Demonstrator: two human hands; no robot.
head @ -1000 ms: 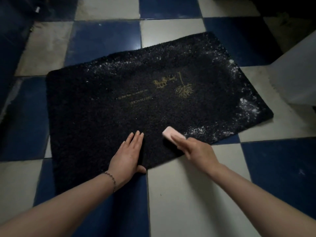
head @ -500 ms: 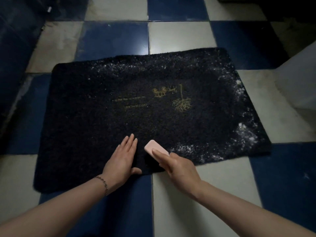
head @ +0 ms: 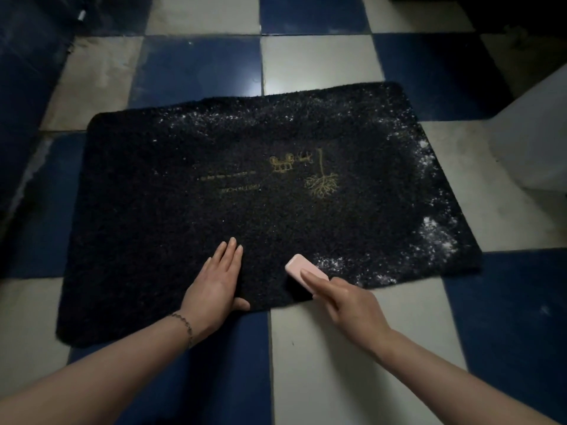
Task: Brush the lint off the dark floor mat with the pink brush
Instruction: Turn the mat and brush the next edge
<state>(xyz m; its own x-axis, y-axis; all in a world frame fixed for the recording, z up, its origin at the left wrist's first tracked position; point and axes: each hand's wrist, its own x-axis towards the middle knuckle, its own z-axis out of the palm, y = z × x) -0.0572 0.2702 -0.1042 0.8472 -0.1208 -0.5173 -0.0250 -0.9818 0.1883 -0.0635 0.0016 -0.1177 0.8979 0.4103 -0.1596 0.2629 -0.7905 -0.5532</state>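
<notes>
Mat on checkered tiles; white block beside its right edge.

Your floor mat is black with a shaggy pile, carrying a gold line motif and gold lettering at its centre. White lint speckles its far and right margins. Your brush is pale pink. The floor is a chequer of dark blue and off-white tiles. Your bracelet is dark metal.

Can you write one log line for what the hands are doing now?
left hand flat on mat | right hand holds pink brush | lint remains right
</notes>
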